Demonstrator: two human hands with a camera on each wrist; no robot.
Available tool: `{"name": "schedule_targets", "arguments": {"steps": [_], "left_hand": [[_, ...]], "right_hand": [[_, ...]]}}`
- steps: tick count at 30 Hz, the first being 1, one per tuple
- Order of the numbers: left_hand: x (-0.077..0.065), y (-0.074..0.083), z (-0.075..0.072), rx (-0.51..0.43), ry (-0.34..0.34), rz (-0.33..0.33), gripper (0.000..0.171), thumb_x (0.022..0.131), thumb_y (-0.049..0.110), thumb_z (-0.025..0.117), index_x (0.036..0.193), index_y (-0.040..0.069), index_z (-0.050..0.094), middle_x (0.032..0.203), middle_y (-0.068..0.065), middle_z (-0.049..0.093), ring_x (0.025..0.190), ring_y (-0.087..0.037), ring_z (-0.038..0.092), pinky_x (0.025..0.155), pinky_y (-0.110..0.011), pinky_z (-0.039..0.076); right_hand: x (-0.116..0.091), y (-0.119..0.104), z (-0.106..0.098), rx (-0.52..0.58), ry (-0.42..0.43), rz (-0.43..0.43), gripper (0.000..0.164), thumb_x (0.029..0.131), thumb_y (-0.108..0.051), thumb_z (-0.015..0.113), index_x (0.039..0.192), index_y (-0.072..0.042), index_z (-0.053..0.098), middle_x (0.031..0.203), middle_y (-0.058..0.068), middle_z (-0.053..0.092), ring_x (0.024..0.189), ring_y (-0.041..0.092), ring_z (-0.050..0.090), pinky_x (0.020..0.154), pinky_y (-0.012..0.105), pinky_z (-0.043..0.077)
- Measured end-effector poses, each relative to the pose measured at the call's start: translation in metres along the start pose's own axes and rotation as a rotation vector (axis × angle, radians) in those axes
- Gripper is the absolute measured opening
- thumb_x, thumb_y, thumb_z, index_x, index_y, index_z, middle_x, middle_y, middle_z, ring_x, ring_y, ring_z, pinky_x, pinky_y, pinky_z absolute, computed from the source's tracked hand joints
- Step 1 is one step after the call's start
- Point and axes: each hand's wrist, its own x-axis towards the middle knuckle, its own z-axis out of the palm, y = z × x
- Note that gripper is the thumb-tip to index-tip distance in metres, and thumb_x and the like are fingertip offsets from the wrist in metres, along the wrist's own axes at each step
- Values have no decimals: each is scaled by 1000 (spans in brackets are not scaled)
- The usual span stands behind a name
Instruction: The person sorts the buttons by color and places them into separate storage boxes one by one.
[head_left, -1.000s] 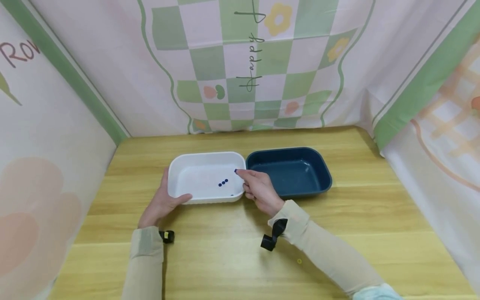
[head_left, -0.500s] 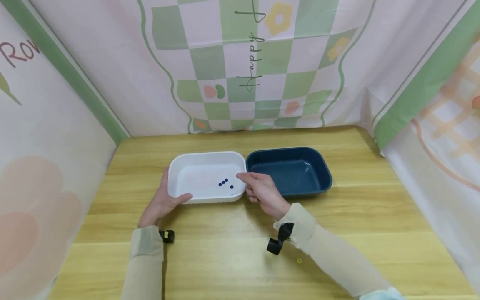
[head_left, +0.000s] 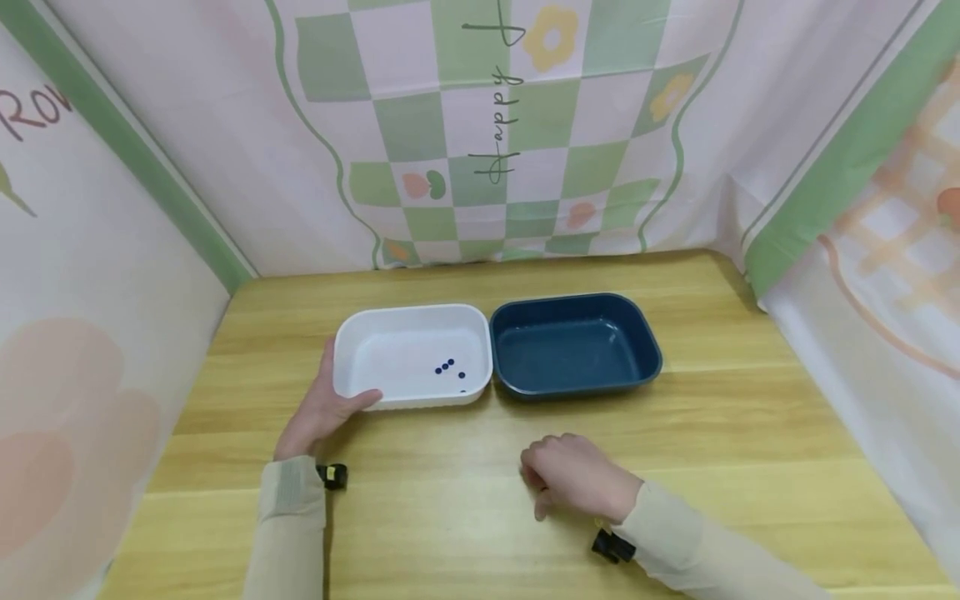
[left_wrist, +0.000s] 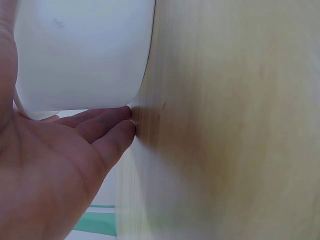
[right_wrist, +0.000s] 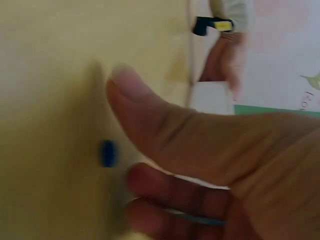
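Observation:
My left hand [head_left: 318, 412] holds the left end of the white tray [head_left: 348, 337], its thumb over the front rim. In the left wrist view, the fingers [left_wrist: 107, 135] lie along the tray's outer wall. Several small dark blue round pieces [head_left: 446, 367] lie towards the right in the tray. My right hand [head_left: 573, 475] is low over the table, in front of the dark blue tray. A small blue piece [right_wrist: 108, 153] shows in the right wrist view beside the thumb and curled fingers, apparently on the table and untouched; blur hides its exact shape.
The dark blue tray [head_left: 577, 387] stands right beside the white one. Wooden table [head_left: 420, 517] extends in front of both. A patterned cloth [head_left: 487, 125] hangs behind the table, with more cloth at both sides.
My right hand let a dark blue piece go in the white tray, then moved back and right over the table. My left hand stays on the tray.

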Motion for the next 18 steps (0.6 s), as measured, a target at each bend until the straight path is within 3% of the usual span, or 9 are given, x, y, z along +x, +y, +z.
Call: {"name": "schedule_targets", "arguments": {"steps": [6, 11, 18], "left_hand": [[0, 0, 1, -43, 16, 44, 119, 77, 31, 83, 156, 22, -5, 152, -23, 26, 131, -42, 34, 108, -60, 26], [-1, 0, 1, -45, 16, 41, 120, 77, 29, 83, 156, 22, -7, 152, -24, 25, 131, -42, 34, 108, -60, 25], [0, 0, 1, -42, 14, 24, 120, 78, 26, 82, 155, 21, -10, 155, -23, 20, 134, -42, 31, 110, -59, 22]], "right_hand": [[-2, 10, 13, 2, 46, -24, 32, 68, -35, 84, 68, -28, 53, 67, -17, 44, 60, 3, 41, 58, 26, 37], [-1, 14, 15, 45, 37, -29, 24, 73, -35, 82, 71, -27, 59, 70, -19, 50, 62, 0, 44, 60, 27, 40], [-3, 9, 13, 125, -40, -76, 21, 76, -29, 82, 83, -22, 64, 72, -15, 49, 64, 2, 45, 60, 24, 42]]}}
